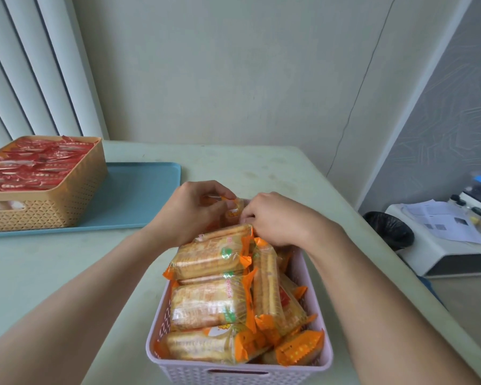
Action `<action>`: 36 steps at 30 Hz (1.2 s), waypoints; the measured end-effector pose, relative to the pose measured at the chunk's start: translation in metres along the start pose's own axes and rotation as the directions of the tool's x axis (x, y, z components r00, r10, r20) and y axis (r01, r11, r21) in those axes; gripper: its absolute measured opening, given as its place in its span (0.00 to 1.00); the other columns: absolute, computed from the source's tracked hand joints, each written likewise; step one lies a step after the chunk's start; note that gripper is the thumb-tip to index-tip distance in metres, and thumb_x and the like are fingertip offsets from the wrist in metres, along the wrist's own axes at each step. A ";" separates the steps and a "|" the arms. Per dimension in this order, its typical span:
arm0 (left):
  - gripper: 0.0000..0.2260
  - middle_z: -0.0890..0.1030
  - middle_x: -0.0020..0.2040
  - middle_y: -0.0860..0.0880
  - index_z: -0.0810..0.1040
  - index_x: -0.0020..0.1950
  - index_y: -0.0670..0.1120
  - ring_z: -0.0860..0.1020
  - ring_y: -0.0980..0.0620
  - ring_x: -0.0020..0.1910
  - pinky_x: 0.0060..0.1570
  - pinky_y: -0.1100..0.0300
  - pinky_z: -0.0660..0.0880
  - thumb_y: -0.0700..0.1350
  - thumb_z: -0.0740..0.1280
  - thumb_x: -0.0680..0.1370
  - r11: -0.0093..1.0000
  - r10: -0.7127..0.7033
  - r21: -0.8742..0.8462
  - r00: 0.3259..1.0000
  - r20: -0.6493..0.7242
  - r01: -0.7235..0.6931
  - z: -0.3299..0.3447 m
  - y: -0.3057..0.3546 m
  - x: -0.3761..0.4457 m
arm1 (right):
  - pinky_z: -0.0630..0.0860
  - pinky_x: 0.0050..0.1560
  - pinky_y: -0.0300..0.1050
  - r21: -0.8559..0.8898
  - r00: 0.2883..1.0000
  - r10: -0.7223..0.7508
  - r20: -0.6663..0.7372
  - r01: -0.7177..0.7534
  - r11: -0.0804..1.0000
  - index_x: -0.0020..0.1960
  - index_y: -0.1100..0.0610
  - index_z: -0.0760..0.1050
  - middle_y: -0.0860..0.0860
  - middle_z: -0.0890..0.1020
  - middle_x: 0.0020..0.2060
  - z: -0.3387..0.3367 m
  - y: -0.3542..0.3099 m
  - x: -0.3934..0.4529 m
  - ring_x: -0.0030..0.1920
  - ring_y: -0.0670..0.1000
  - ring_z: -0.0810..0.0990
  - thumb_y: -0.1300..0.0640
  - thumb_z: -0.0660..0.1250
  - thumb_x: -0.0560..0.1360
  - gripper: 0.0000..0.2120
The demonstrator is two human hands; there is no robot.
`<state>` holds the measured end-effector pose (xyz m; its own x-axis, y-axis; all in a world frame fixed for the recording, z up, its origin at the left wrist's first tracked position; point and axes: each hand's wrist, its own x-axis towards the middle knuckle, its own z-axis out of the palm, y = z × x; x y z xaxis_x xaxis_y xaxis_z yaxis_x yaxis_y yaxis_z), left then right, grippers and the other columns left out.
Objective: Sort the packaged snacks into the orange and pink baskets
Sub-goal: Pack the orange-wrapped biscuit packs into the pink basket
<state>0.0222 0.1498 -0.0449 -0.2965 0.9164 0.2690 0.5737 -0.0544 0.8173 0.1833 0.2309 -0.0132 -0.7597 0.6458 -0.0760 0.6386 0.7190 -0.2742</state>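
Observation:
A pink basket (233, 370) stands in front of me, piled with several orange-wrapped cracker packs (208, 301). At its far end both hands meet over one orange snack pack (233, 211). My left hand (190, 211) grips that pack from the left, fingers curled over its top. From the right, my right hand (272, 218) pinches the same pack with curled fingers. An orange basket (53, 209), filled with several red-wrapped snacks (31, 165), sits at the far left.
The orange basket rests on a blue tray (142, 187) on the pale green table (261, 168). Right of the table, a black bin (389, 229) and a white stand (442, 240) with papers stand on the floor. Vertical blinds hang at back left.

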 end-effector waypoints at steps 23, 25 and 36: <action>0.09 0.86 0.38 0.58 0.88 0.42 0.55 0.82 0.64 0.42 0.42 0.69 0.76 0.45 0.83 0.65 0.988 -0.047 0.144 0.999 -0.016 0.048 -0.003 0.000 0.000 | 0.79 0.50 0.53 -0.182 0.933 0.022 0.359 0.047 0.982 0.34 0.54 0.69 0.52 0.75 0.35 0.002 -0.005 0.003 0.43 0.58 0.78 0.56 0.65 0.80 0.16; 0.08 0.86 0.41 0.58 0.88 0.43 0.56 0.82 0.62 0.43 0.45 0.65 0.76 0.46 0.81 0.67 0.976 -0.043 0.212 0.999 0.007 0.040 -0.003 -0.001 0.000 | 0.77 0.45 0.50 -0.212 0.943 0.042 0.329 0.030 0.977 0.35 0.57 0.69 0.51 0.74 0.34 0.002 -0.008 0.003 0.40 0.57 0.77 0.57 0.63 0.80 0.15; 0.10 0.85 0.56 0.56 0.83 0.60 0.52 0.84 0.56 0.55 0.63 0.53 0.76 0.49 0.64 0.83 0.989 -0.112 -0.088 0.991 0.068 0.117 -0.018 0.003 0.001 | 0.77 0.57 0.39 0.196 0.973 -0.171 0.155 0.139 0.971 0.64 0.37 0.77 0.33 0.80 0.59 -0.049 -0.023 -0.056 0.52 0.32 0.78 0.27 0.69 0.66 0.29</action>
<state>0.0099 0.1434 -0.0332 -0.3060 0.9415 0.1408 0.4654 0.0189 0.8849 0.2178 0.1908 0.0446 -0.8673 0.4656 -0.1761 0.4902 0.7377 -0.4642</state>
